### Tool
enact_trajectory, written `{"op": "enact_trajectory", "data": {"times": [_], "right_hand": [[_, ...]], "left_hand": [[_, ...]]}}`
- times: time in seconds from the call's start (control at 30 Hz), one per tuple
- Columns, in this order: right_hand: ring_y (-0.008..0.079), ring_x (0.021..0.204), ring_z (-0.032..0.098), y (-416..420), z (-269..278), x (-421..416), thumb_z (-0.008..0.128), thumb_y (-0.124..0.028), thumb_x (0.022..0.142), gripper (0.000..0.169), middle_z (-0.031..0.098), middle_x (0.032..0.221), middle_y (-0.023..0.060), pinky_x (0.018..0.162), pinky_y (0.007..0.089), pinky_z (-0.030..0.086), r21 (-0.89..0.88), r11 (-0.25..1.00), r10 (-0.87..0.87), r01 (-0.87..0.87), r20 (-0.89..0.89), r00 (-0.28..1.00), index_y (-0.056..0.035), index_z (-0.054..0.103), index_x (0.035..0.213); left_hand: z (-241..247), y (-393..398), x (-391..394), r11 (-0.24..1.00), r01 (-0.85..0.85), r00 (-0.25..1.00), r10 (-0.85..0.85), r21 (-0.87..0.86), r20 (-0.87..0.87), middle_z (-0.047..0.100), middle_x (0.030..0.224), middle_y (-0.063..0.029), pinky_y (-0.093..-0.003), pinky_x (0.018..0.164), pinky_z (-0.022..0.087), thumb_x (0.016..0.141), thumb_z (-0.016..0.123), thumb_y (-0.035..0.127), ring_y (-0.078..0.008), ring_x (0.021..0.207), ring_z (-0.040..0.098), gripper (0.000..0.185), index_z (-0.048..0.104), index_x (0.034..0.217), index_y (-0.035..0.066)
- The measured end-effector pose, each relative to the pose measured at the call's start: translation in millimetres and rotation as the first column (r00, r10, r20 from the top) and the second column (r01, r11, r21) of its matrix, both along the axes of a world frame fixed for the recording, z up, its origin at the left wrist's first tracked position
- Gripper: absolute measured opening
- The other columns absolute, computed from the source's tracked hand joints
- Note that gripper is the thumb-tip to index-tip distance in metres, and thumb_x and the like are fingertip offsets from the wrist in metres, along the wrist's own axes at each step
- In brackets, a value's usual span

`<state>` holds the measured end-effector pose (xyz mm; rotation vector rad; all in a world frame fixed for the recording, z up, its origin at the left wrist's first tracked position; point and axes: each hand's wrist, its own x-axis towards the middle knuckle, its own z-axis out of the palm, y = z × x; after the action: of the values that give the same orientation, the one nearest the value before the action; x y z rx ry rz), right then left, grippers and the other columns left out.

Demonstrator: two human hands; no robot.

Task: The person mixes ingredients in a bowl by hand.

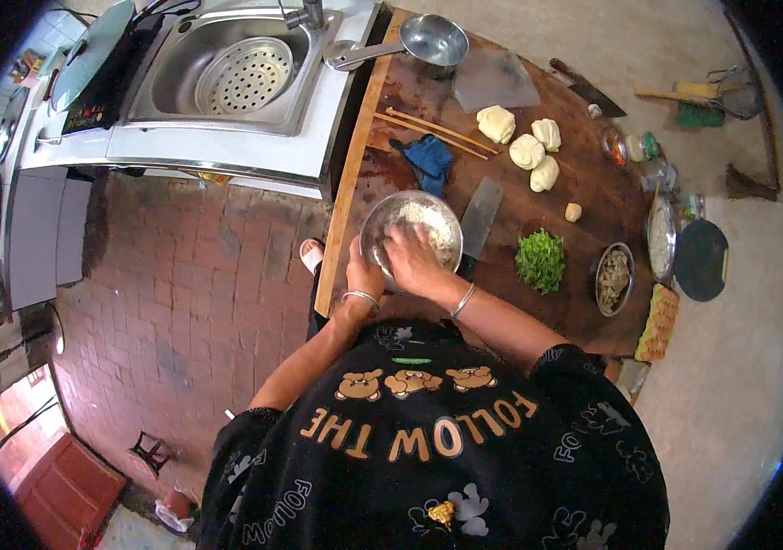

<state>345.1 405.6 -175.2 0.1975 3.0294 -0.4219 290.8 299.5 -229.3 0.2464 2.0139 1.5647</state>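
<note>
A round metal mixing bowl [372,218] stands near the left edge of the wooden work board. My left hand [364,271] grips its near left rim, thumb side against the wall. Inside the bowl, my right hand [415,258] reaches into white flour [436,223]; the fingers are blurred, and whether they close on anything is hidden. A cleaver [484,210] lies flat just right of the bowl, its dark handle partly behind the bowl. Beyond the bowl is a crumpled blue cloth [428,161]. Several pale dough pieces [527,151] sit farther back.
Chopped greens [541,261] and a metal bowl of sliced food [613,278] are at right on the board [591,323]. Chopsticks [439,134], a metal ladle [433,40] and a second cleaver [587,88] lie toward the back. A sink [158,89] holds a perforated steamer tray [247,75].
</note>
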Motion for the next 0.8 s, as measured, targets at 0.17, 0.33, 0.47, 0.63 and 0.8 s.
{"op": "enact_trajectory", "data": {"times": [0.17,0.33,0.47,0.63,0.8], "right_hand": [[0.0271,0.099,0.041,15.7,12.8,-4.9,0.047,-0.007,0.068,0.020,0.042,0.104,0.0146,0.087,0.0482,0.022,-0.098,0.989,-0.116,0.112,-0.036,0.993,0.0010,0.051,0.086],[0.0279,0.098,0.042,-2.2,16.7,4.8,0.048,-0.008,0.067,0.017,0.043,0.104,0.0137,0.086,0.0526,0.022,-0.186,0.982,0.057,-0.030,0.138,0.989,-0.0011,0.053,0.082],[0.0293,0.096,0.042,10.8,35.9,18.9,0.049,-0.007,0.066,0.021,0.045,0.100,0.0154,0.080,0.0501,0.029,-0.256,0.967,-0.014,-0.010,-0.090,0.996,0.0021,0.053,0.085],[0.0329,0.089,0.043,28.7,23.1,11.5,0.050,-0.006,0.065,0.025,0.043,0.099,0.0182,0.072,0.0399,0.038,-0.070,0.975,-0.219,0.210,-0.179,0.959,0.0028,0.050,0.089],[0.0338,0.090,0.043,-1.3,0.9,11.5,0.049,-0.004,0.064,0.026,0.043,0.099,0.0180,0.072,0.0418,0.038,-0.307,0.949,-0.085,0.065,-0.051,0.995,0.0030,0.049,0.090]], "left_hand": [[33.6,1.0,-2.1,0.994,0.067,0.994,-0.059,-0.089,0.093,0.049,0.099,-0.0124,-0.0280,0.079,0.037,0.063,0.037,-0.010,-0.0227,0.092,0.048,0.054,0.033,0.115,0.004],[6.7,-6.9,6.4,1.000,-0.012,1.000,0.012,0.001,0.008,0.051,0.097,-0.0115,-0.0289,0.079,0.037,0.065,0.039,-0.007,-0.0232,0.092,0.048,0.050,0.034,0.114,0.003],[0.9,-25.3,3.4,0.985,0.078,0.927,-0.127,0.151,0.352,0.051,0.094,-0.0109,-0.0309,0.070,0.043,0.068,0.051,0.005,-0.0222,0.083,0.051,0.050,0.032,0.114,0.004],[64.1,-8.3,-51.0,0.940,0.338,0.773,-0.247,-0.050,0.585,0.053,0.079,-0.0118,-0.0295,0.037,0.044,0.069,0.057,0.022,-0.0214,0.058,0.056,0.050,0.033,0.112,0.008],[-46.9,-15.6,-54.5,0.767,0.465,0.849,-0.528,-0.443,-0.023,0.054,0.070,-0.0151,-0.0320,0.042,0.045,0.067,0.051,0.012,-0.0241,0.060,0.057,0.039,0.040,0.102,0.001]]}}
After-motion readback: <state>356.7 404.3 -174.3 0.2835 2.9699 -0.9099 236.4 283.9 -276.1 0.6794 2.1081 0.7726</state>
